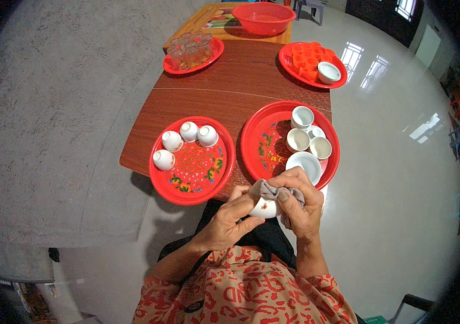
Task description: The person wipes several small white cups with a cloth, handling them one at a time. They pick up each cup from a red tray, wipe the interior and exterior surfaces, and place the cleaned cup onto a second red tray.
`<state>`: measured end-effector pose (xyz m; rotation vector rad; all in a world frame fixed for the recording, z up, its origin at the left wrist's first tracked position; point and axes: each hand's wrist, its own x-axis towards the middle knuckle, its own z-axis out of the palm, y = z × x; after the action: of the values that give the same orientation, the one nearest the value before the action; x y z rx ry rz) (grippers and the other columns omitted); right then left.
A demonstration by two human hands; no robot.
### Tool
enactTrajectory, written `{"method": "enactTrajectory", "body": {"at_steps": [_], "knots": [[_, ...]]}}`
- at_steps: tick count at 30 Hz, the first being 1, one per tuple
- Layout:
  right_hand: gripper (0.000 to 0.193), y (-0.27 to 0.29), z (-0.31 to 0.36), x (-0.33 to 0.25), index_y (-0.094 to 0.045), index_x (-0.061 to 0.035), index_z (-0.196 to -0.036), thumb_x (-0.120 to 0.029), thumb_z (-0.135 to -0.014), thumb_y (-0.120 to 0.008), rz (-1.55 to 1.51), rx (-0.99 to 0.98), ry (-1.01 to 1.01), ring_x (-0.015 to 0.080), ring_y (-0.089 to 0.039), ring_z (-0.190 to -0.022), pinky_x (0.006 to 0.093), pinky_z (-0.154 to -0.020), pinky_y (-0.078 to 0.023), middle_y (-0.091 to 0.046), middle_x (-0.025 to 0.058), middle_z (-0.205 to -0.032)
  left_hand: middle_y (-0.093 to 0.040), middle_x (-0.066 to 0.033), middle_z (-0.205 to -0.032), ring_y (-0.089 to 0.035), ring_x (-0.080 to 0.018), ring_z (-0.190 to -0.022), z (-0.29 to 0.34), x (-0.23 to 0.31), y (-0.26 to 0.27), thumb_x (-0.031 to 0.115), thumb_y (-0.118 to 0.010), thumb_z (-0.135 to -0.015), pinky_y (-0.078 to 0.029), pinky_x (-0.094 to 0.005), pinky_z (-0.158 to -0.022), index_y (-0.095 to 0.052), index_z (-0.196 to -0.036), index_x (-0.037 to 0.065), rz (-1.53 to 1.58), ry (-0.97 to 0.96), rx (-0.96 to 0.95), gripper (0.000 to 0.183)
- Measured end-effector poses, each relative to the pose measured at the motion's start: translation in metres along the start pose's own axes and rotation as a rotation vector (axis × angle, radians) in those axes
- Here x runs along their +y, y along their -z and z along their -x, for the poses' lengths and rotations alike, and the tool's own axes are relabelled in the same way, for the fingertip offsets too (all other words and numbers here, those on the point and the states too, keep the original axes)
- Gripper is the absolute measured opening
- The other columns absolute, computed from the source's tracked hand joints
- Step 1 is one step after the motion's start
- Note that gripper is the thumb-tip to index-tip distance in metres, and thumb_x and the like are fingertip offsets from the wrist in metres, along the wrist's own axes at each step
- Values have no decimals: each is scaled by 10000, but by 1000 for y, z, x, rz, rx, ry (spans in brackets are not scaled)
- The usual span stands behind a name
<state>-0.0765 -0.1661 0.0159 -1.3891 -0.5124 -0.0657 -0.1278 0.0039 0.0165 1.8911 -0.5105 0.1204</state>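
A small white cup (266, 209) with a reddish mark is held up over my lap, just off the near table edge. My left hand (231, 221) grips it from the left side. Pinched in my right hand (301, 206) is a grey cloth (289, 193), pressed against the cup's rim and partly tucked over it. The left red tray (220, 181) carries several white cups (172, 141) turned upside down along its far and left side. On the right red tray (251, 159), several white cups (298, 140) stand mouth up beside a white bowl (304, 165).
On the brown table (197, 100), a red tray of glasses (191, 51) stands far left. Another, far right, holds orange cups (306, 58) and a white bowl (329, 72). Behind is a red basin (264, 19). A rough grey surface (68, 124) lies left, shiny floor (397, 178) right.
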Motion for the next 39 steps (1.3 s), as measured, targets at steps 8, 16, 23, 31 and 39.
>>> {"method": "enactTrajectory", "body": {"at_steps": [8, 16, 23, 31, 39], "knots": [[236, 0, -1, 2, -640, 37, -1002, -131, -862, -551, -283, 22, -274, 118, -552, -821, 248, -726, -436, -590, 60, -899, -557, -90, -1016, -481, -230, -1005, 3, -3, 2, 72, -644, -825, -390, -334, -899, -568, -1077, -10, 99, 5, -28, 277], [354, -15, 2, -3, -559, 50, -1161, -195, -907, -525, -507, 137, -476, 103, -588, -810, 235, -716, -473, -635, 63, -925, -333, -120, -1333, -346, -222, -1241, 4, -17, -7, 148, -629, -864, -283, -357, -1038, -571, -1148, 2, 460, -14, 170, 325], [428, -25, 23, 16, -508, 43, -1197, -226, -868, -562, -633, 113, -541, 96, -558, -618, 223, -532, -462, -612, 58, -856, -273, -117, -1444, -374, -155, -1246, -12, -13, -17, 118, -562, -898, -319, -352, -1032, -522, -1224, -4, 850, 30, 377, 350], [497, -35, 15, 15, -511, 42, -1200, -180, -795, -696, -487, 212, -474, 112, -568, -824, 241, -732, -467, -606, 60, -984, -459, -123, -1217, -501, -197, -1111, -16, -19, -9, -14, -720, -727, -430, -332, -949, -240, -1369, 31, 620, 88, 431, 802], [476, -21, -1, 17, -577, -16, -1177, -65, -721, -704, 189, 22, 26, 178, -540, -854, 280, -748, -444, -553, 100, -944, -521, -88, -1195, -520, -155, -1092, -13, -10, 12, -18, -709, -752, -448, -303, -925, -403, -1285, -23, 705, 400, 179, 615]]}}
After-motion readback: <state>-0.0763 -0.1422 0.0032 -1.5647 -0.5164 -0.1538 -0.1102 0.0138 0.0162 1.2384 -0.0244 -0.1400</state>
